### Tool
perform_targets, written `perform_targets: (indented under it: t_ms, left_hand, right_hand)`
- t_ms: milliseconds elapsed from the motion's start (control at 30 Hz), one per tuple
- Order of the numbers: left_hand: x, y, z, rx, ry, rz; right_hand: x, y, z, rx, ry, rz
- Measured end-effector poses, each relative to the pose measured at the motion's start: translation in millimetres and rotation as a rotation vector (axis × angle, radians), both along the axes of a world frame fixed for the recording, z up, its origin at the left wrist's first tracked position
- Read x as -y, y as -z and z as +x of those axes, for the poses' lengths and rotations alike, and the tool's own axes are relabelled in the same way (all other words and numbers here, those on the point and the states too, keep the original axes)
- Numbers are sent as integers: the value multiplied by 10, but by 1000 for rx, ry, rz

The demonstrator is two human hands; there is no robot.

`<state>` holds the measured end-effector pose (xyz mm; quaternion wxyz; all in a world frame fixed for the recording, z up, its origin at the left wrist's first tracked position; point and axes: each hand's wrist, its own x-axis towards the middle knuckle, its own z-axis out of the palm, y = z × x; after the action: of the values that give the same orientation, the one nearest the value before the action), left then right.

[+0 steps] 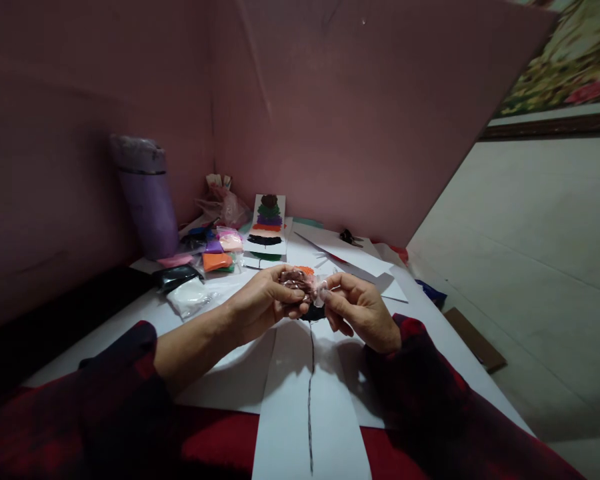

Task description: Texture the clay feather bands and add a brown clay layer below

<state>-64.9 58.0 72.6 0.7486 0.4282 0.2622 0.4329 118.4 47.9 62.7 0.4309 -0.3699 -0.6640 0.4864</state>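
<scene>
My left hand (263, 303) is closed around a small clear plastic packet of dark brown clay (295, 280). My right hand (357, 308) pinches the packet's clear end between thumb and fingers. Both hands hover above a white paper sheet (307, 400) that bears a thin black line (311, 393) running toward me. Just under the hands a black blob (313, 313) sits at the top of that line. An orange bit (305, 270) shows behind the packet.
Several clay packets, among them orange (217, 261), white (190, 297) and black (177, 275), lie at the left. A purple tumbler (147, 197) stands by the pink wall. A card with coloured clay stripes (267, 227) leans behind. White sheets (350, 257) lie to the right.
</scene>
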Motion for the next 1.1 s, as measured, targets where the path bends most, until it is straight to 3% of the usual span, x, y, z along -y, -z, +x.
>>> perform_targets:
  t_ms: [433,600,833,1100]
  left_hand:
    - [69,-3,26,-33,-29,41]
    - [14,14,8,-41,-160,21]
    - [-28,6,-5,-49,-288,-1]
    - [-36,23,-2,-57,-282,14]
  right_hand:
    - [36,44,-57,7,46,-3]
    - [-35,52,-19,-139,143,-10]
    - [-46,-40,-14,-378,102,-289]
    - [-77,-52,12,-451,77,-390]
